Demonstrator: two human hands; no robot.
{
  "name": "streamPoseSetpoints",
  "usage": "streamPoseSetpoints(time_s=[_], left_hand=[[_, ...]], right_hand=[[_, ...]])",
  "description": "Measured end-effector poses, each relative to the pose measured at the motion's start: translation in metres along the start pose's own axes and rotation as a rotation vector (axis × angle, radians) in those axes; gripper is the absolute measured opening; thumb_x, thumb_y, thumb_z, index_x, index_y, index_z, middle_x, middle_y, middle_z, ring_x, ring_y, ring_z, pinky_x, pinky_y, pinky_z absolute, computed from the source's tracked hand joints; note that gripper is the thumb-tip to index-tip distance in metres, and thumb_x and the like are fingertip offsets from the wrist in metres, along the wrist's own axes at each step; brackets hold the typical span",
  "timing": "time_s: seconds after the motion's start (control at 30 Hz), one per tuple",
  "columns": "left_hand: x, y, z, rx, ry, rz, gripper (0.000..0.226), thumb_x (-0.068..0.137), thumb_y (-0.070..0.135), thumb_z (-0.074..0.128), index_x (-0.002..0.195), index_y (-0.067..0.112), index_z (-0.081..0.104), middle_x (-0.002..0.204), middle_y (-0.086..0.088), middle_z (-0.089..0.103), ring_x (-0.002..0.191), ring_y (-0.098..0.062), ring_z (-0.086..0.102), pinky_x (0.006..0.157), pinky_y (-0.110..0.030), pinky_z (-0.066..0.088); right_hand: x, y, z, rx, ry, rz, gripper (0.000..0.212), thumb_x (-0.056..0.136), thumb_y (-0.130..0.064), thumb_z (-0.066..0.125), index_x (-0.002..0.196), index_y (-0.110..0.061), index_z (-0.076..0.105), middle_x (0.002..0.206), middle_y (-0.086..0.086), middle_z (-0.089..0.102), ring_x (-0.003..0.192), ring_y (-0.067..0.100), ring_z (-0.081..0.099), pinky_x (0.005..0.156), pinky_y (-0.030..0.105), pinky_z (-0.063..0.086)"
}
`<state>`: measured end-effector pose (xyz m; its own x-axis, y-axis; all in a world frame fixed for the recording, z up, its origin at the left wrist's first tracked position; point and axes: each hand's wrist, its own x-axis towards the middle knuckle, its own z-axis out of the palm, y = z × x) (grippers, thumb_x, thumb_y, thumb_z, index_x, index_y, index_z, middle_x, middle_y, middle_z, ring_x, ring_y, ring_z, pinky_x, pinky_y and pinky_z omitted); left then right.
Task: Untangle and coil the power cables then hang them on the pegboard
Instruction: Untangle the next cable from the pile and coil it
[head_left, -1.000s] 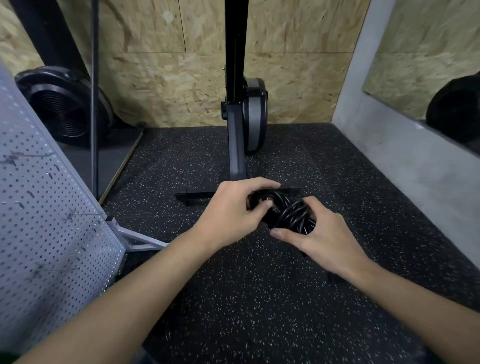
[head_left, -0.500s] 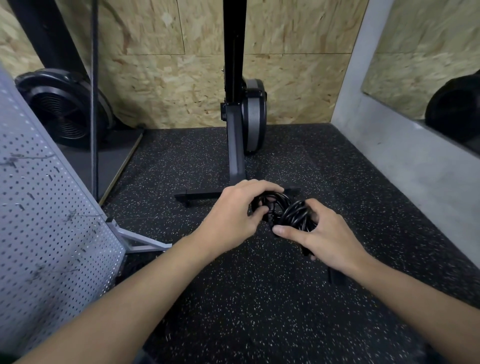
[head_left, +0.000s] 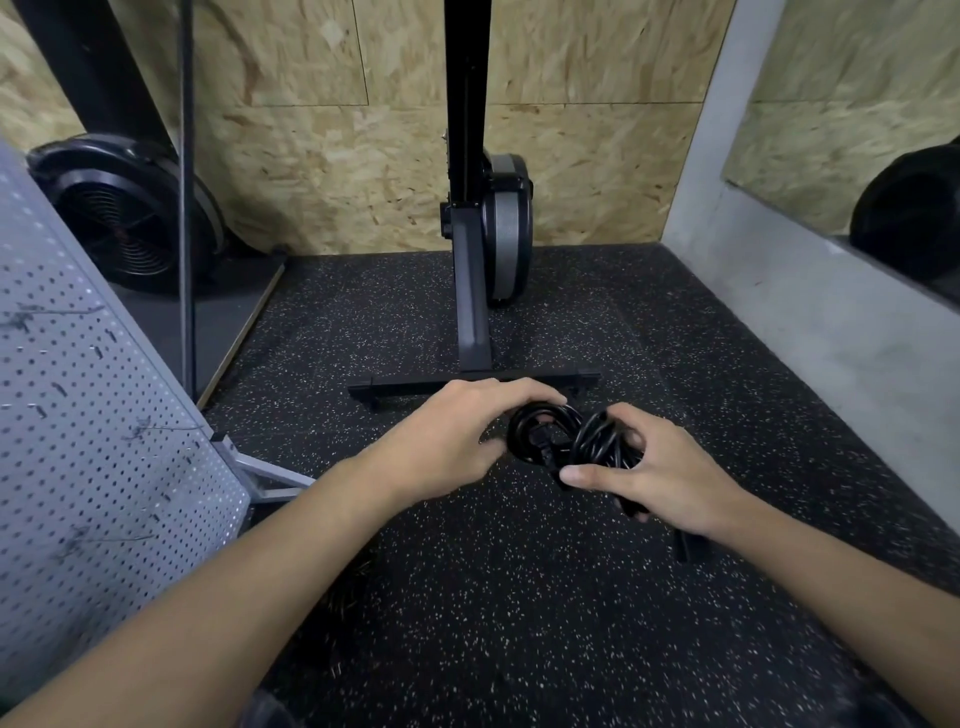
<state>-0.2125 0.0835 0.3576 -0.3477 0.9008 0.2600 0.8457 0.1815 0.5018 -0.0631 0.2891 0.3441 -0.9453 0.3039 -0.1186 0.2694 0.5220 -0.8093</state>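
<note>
Tidying a black power cable (head_left: 566, 441) into a tight coil looks to be the step in hand, and doing it well probably means pinning the stacked turns with one hand while the other feeds the loose loop round. The turns should lie flat against one another, not crossed, and the free end needs tucking in so the bundle can slip over a hook without springing apart. Nearest, a short dark tail of the cable (head_left: 685, 545) hangs out below the right grip (head_left: 660, 478). That grip is closed round the thicker half of the bundle, the thumb pressed across the front of the turns and the fingers curled behind them. Just beyond and to the left, the left grip (head_left: 452, 441) curls over the top of a single open loop, its thumb low beside it. The cable therefore lies between the two hands, bridging them in a rough figure of eight, with what may be a plug inside the left loop. It is held over the speckled rubber floor (head_left: 467, 597), and I cannot tell whether any part touches it. The grey pegboard (head_left: 93, 415) leans at the left, well apart from the cable, so hanging is not yet done. Farther off stand the cross-foot and black upright of an exercise machine (head_left: 470, 312), and behind it a chipboard wall (head_left: 337, 156).
</note>
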Motion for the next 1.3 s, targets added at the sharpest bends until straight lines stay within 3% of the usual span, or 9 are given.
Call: streamPoseSetpoints(time_s=[0.1, 0.17, 0.27, 0.47, 0.57, 0.7, 0.83, 1.03, 1.3], left_hand=[[0.000, -0.003, 0.001, 0.063, -0.024, 0.034, 0.062, 0.091, 0.001, 0.072, 0.138, 0.039, 0.056, 0.119, 0.013, 0.066, 0.114, -0.007, 0.058, 0.097, -0.040, 0.053], [-0.001, -0.003, 0.002, 0.086, -0.051, 0.081, 0.052, 0.094, 0.011, 0.073, 0.137, 0.036, 0.057, 0.122, 0.014, 0.067, 0.115, -0.006, 0.058, 0.096, -0.038, 0.053], [-0.002, 0.000, 0.005, 0.072, -0.103, 0.069, 0.052, 0.094, 0.022, 0.076, 0.138, 0.039, 0.054, 0.123, 0.015, 0.066, 0.116, -0.005, 0.059, 0.098, -0.035, 0.052], [-0.004, -0.006, -0.007, -0.012, -0.097, -0.051, 0.038, 0.087, 0.027, 0.081, 0.123, 0.027, 0.070, 0.099, 0.014, 0.065, 0.085, 0.001, 0.062, 0.077, -0.016, 0.047], [-0.004, -0.010, -0.003, 0.002, -0.113, -0.067, 0.018, 0.088, 0.033, 0.077, 0.105, 0.027, 0.077, 0.104, 0.017, 0.062, 0.097, -0.002, 0.062, 0.089, -0.028, 0.052], [-0.003, -0.010, -0.001, 0.052, -0.198, -0.057, 0.018, 0.096, 0.038, 0.071, 0.113, 0.033, 0.073, 0.113, 0.019, 0.056, 0.108, -0.001, 0.057, 0.100, -0.031, 0.049], [-0.002, -0.015, -0.011, 0.105, -0.209, -0.087, 0.017, 0.098, 0.038, 0.070, 0.115, 0.036, 0.071, 0.115, 0.020, 0.053, 0.110, -0.001, 0.054, 0.103, -0.035, 0.049], [0.001, -0.016, -0.001, 0.091, -0.266, -0.091, 0.013, 0.100, 0.027, 0.069, 0.110, 0.036, 0.069, 0.115, 0.015, 0.053, 0.108, -0.003, 0.053, 0.097, -0.034, 0.048], [-0.007, -0.030, 0.024, -0.423, -0.211, -0.306, 0.030, 0.106, 0.027, 0.059, 0.130, 0.045, 0.061, 0.109, 0.008, 0.072, 0.094, -0.009, 0.070, 0.087, -0.031, 0.054]], right_hand=[[0.000, 0.003, -0.003, 0.032, -0.085, 0.000, 0.053, 0.069, -0.054, 0.089, 0.111, -0.035, 0.065, 0.091, -0.009, 0.076, 0.060, 0.012, 0.068, 0.059, 0.038, 0.058], [0.002, 0.009, -0.006, 0.014, -0.127, -0.008, 0.057, 0.069, -0.058, 0.090, 0.115, -0.038, 0.065, 0.104, -0.012, 0.077, 0.087, 0.015, 0.076, 0.080, 0.044, 0.063], [0.005, 0.016, -0.010, 0.023, -0.211, -0.012, 0.060, 0.071, -0.055, 0.090, 0.121, -0.037, 0.063, 0.112, -0.014, 0.076, 0.106, 0.006, 0.072, 0.095, 0.040, 0.058], [0.010, 0.030, -0.017, -0.085, -0.305, 0.008, 0.074, 0.072, -0.052, 0.092, 0.133, -0.050, 0.050, 0.116, -0.015, 0.073, 0.099, 0.018, 0.075, 0.085, 0.053, 0.063], [0.010, 0.026, -0.013, -0.153, -0.343, 0.001, 0.071, 0.077, -0.049, 0.089, 0.132, -0.053, 0.046, 0.121, -0.013, 0.068, 0.086, 0.007, 0.073, 0.075, 0.033, 0.064], [0.013, 0.028, -0.007, -0.248, -0.401, -0.039, 0.084, 0.077, -0.049, 0.089, 0.147, -0.042, 0.043, 0.128, -0.008, 0.066, 0.076, -0.014, 0.065, 0.068, 0.011, 0.050], [0.016, 0.029, -0.002, -0.369, -0.390, -0.069, 0.083, 0.071, -0.053, 0.091, 0.140, -0.053, 0.045, 0.129, -0.018, 0.065, 0.115, 0.000, 0.062, 0.108, 0.035, 0.048], [0.012, 0.021, 0.011, -0.541, -0.423, -0.228, 0.078, 0.080, -0.037, 0.089, 0.144, -0.047, 0.044, 0.119, -0.019, 0.066, 0.106, -0.002, 0.064, 0.097, 0.028, 0.054], [0.016, 0.034, 0.021, -0.481, -0.319, -0.244, 0.071, 0.083, -0.037, 0.086, 0.135, -0.046, 0.039, 0.113, -0.015, 0.062, 0.095, 0.001, 0.065, 0.085, 0.032, 0.058]])
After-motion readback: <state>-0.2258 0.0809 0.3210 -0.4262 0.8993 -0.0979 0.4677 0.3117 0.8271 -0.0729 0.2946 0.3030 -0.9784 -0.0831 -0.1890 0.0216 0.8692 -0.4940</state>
